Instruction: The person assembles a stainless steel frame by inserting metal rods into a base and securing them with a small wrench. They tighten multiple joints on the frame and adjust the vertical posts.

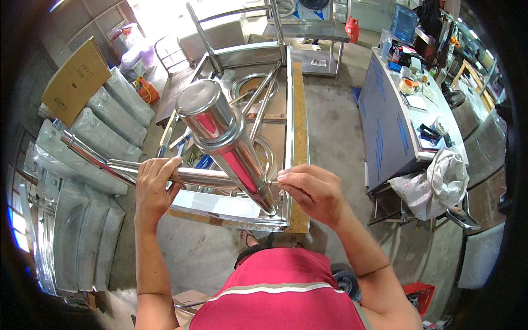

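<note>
A shiny stainless steel post [237, 159], topped by a wider round cap [201, 99], rises from the near right corner of a low steel frame [220, 206]. A horizontal steel tube [206, 179] meets it from the left. My left hand [155, 187] is closed round that tube, thumb and fingers wrapped over it. On the other side of the post, my right hand [313, 192] is closed in a pinch at the joint. A thin piece shows between its fingertips and the post, too small to name. Inside the frame lie several coiled metal rings [253, 88] and rods.
Wrapped silver panels [88, 231] and a cardboard box [76, 82] stand along the left. At the right is a grey cabinet [388, 121] with tools on its top and a white sack [432, 184] beside it. A steel table [313, 30] and red gas cylinder [352, 29] are behind.
</note>
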Available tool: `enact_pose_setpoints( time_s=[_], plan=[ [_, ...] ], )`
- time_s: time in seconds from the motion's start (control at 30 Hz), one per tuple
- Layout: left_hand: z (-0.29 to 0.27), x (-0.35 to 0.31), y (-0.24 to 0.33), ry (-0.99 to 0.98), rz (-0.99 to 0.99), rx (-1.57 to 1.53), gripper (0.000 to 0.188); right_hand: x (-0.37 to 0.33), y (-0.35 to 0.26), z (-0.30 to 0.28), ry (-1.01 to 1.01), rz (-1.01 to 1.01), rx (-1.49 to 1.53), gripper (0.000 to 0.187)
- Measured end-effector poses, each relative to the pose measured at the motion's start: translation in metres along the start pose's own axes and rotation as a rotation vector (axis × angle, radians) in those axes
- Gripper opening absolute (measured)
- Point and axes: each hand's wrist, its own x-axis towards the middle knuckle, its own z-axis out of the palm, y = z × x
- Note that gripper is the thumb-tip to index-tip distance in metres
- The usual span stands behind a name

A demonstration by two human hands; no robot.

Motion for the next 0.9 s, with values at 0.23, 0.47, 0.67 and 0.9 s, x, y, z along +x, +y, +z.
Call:
enact_pose_setpoints(
  time_s=[0.23, 0.47, 0.67, 0.9],
  plan=[
    [0.003, 0.001, -0.004, -0.019, 0.014, 0.02, 0.052, -0.027, -0.017, 0.025, 0.202, 0.595, 0.621, 0.017],
    [0.008, 0.0, -0.008, 0.018, 0.054, -0.028, 0.031, -0.03, 0.005, 0.02, 0.117, -0.071, -0.126, 0.027],
    [0.007, -0.002, -0.009, -0.048, 0.012, -0.035, 0.051, -0.012, 0.009, 0.002, 0.028, -0.379, -0.407, 0.029],
    [0.011, -0.003, -0.011, 0.031, 0.077, -0.045, 0.042, 0.02, -0.016, -0.002, -0.151, 0.553, 0.128, 0.03]
  ],
)
